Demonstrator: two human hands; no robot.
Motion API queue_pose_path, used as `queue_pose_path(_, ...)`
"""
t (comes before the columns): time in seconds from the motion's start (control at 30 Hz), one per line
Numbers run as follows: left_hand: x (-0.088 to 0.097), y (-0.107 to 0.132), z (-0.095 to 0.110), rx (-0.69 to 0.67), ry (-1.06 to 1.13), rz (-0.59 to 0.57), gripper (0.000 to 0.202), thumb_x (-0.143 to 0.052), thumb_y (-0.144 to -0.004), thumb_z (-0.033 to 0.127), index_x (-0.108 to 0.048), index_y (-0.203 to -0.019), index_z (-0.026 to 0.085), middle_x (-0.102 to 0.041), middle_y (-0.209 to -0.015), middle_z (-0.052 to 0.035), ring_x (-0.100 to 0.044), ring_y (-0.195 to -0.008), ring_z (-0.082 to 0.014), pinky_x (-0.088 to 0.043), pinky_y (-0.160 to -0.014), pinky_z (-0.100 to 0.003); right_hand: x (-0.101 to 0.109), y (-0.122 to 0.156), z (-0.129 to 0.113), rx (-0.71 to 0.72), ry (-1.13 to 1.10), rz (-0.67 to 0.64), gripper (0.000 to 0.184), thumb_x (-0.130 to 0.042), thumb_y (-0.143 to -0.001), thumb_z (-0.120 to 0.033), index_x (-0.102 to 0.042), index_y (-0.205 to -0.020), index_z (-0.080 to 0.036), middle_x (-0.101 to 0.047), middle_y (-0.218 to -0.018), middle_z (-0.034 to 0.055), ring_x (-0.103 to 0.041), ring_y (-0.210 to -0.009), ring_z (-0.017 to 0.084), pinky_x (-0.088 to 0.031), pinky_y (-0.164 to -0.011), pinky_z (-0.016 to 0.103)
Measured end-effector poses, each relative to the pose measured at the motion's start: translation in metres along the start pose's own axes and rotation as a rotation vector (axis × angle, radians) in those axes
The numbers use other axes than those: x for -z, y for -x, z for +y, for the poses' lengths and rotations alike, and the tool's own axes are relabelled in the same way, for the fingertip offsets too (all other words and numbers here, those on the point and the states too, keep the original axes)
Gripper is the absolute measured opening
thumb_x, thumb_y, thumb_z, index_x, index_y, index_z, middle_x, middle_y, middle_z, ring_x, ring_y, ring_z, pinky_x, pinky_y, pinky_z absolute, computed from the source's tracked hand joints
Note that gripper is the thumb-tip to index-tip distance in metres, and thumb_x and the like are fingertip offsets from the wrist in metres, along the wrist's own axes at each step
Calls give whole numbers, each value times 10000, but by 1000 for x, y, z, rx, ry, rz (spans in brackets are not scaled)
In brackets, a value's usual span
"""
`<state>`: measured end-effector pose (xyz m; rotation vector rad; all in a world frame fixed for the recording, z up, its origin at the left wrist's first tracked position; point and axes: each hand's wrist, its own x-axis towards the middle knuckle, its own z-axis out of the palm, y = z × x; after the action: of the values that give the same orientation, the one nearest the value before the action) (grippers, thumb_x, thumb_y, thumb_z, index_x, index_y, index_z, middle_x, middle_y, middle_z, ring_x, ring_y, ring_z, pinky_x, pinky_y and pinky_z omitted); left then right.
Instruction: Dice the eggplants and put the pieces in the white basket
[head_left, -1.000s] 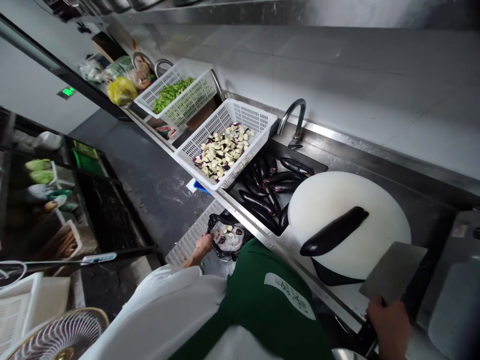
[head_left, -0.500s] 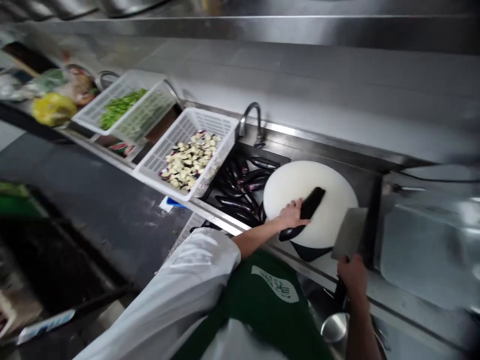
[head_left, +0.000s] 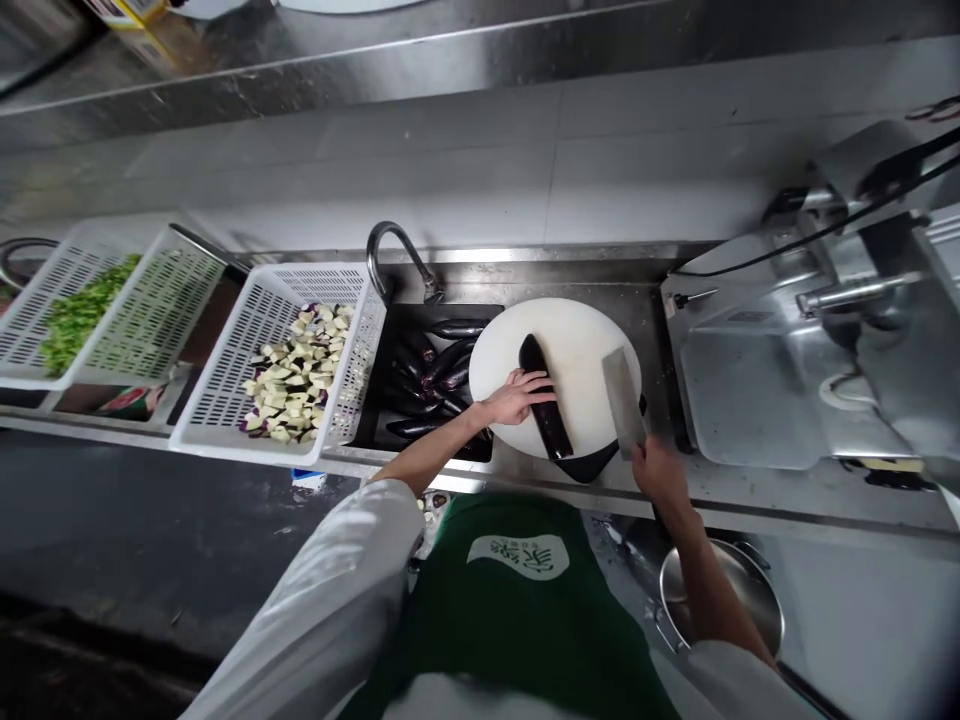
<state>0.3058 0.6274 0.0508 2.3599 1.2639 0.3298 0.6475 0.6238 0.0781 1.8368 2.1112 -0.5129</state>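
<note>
A dark purple eggplant [head_left: 544, 400] lies lengthwise on a round white cutting board [head_left: 592, 340]. My left hand [head_left: 517, 397] grips it from the left, fingers across its upper side. In my right hand [head_left: 660, 470], closed round the handle, is a cleaver [head_left: 622, 395], its broad blade over the board's right edge. The blade is apart from the eggplant. Left of the board, several whole eggplants [head_left: 427, 365] fill a sink basin. Beyond them, a white plastic basket [head_left: 210, 400] holds cut eggplant chunks [head_left: 296, 380].
A curved faucet [head_left: 397, 235] rises behind the basin. Farther left stands another white basket [head_left: 124, 350] with chopped greens [head_left: 86, 310]. A metal slicing machine [head_left: 840, 300] occupies the right side. Below the counter is a steel pot [head_left: 750, 590]; a steel shelf [head_left: 480, 75] runs overhead.
My view has swung to the right. The eggplant has turned on the board and now points the other way, my left hand still on it. The cleaver remains in my right hand.
</note>
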Motion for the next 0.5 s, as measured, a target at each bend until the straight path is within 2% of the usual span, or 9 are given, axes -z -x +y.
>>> queue_pose_path(0.17,-13,1,-13,116,81,201,453,-584,-940,264,-657,-1386,269,-507,-1538,-102,-358,-1459,-322,-285,-1196,-530,14,10,-39,102,23,-84,334,-317,-1090,-317,-542,-1222,-108,-731,-973,177,-720,-944,283,-438,-772,315)
queue_pose_path(0.27,-22,-4,-18,210,94,288,429,-574,-993,380,-631,-1394,241,-515,-1514,-117,-378,-1423,-306,-296,-1193,-505,15,13,-71,113,7,-125,312,-291,-1089,-275,-522,-1213,-106,-736,-999,191,-724,-980,288,-441,-781,315)
queue_pose_path(0.37,-34,-10,-19,251,86,345,395,-602,-987,400,-649,-1337,223,-524,-1492,-121,-366,-1421,-309,-293,-1195,-505,12,14,-96,113,-14,-161,305,-273,-1087,-259,-509,-1211,-111,-738,-1018,191,-728,-980,280,-446,-780,312)
queue_pose_path(0.5,-47,-14,-23,288,62,405,333,-571,-1002,375,-685,-1249,184,-549,-1432,-138,-382,-1395,-310,-299,-1192,-494,10,15,-109,122,-23,-186,309,-262,-1085,-263,-506,-1207,-117,-739,-1013,188,-731,-978,279,-449,-773,312)
